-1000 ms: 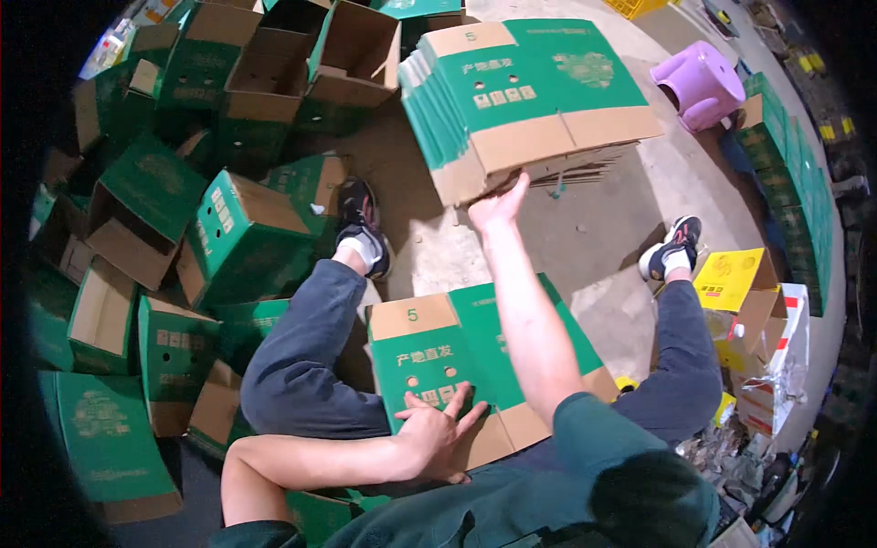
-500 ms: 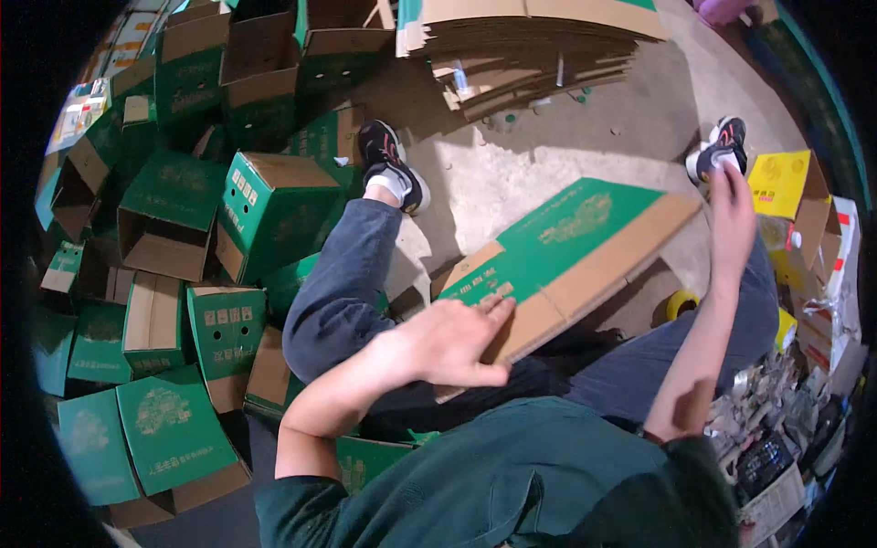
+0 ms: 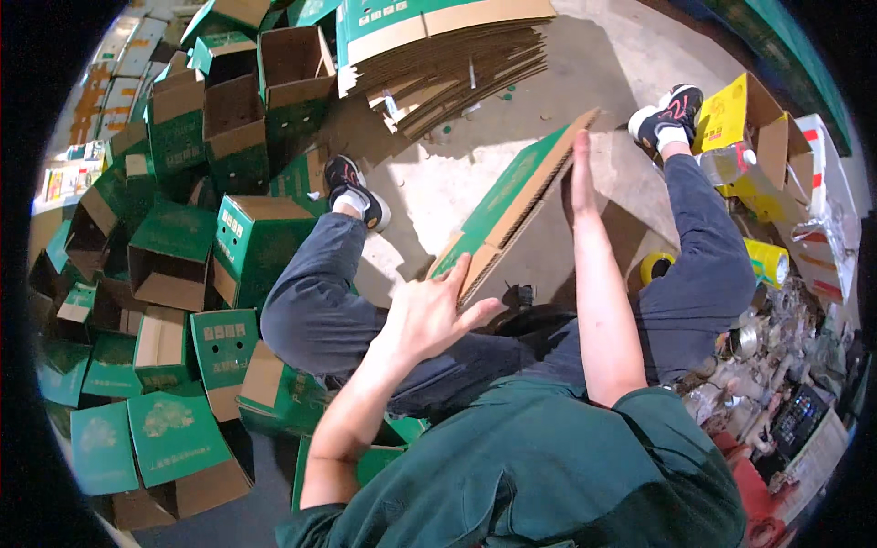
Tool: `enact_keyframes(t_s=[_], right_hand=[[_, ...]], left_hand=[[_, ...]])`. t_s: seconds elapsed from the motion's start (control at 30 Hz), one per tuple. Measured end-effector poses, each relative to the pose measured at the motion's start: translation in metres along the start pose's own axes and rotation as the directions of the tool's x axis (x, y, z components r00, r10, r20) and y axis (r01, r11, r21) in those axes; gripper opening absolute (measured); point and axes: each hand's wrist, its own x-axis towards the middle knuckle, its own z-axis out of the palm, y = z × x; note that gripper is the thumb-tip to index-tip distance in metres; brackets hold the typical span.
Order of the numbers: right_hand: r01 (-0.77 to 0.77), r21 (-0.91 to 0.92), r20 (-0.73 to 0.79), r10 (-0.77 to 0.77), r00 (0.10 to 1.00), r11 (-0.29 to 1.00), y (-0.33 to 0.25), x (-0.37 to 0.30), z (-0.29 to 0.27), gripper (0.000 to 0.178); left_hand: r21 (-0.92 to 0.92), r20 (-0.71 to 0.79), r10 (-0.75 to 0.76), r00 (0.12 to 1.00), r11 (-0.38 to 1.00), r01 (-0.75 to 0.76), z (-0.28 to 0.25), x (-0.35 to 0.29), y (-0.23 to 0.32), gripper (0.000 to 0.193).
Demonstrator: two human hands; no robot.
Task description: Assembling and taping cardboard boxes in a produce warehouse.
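A flattened green-and-brown cardboard box (image 3: 523, 205) stands tilted on edge between my knees, its layered brown edge toward me. My left hand (image 3: 427, 315) grips its near end, fingers on the green side and thumb stretched out past the edge. With fingers straight and together, my right hand (image 3: 582, 178) lies flat along the right side near the far upper corner. Part of that hand's palm side is hidden. The box's lower edge sits between my legs, over the floor.
A stack of flattened boxes (image 3: 448, 68) lies ahead. Many opened green boxes (image 3: 174, 251) crowd the left. On the right are an open yellow box (image 3: 726, 119), a yellow tape roll (image 3: 656, 267) and a scrap heap (image 3: 749, 393). My shoes rest either side.
The flattened box has turned from lying slanted to standing steeply on edge. My right hand has come from beside my right shoe to the box's right side. My left hand stays at its near end.
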Motion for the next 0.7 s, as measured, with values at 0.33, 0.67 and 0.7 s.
enact_keyframes(t_s=[0.33,0.67,0.7], right_hand=[[0.006,-0.181,0.217,0.034,0.976,0.983,-0.017,-0.027,-0.003,0.089],[-0.036,-0.614,0.181,0.185,0.966,0.789,-0.075,-0.037,-0.007,0.055],[0.036,-0.710,0.172,0.122,0.978,0.704,-0.075,-0.040,-0.011,0.050]], left_hand=[[-0.188,-0.009,-0.148,0.989,0.972,0.144,0.032,-0.018,-0.047,0.077],[-0.248,-0.258,-0.306,0.917,0.938,0.243,0.023,-0.011,-0.051,0.049],[-0.230,-0.313,-0.275,0.909,0.951,0.208,0.017,-0.001,-0.052,0.049]])
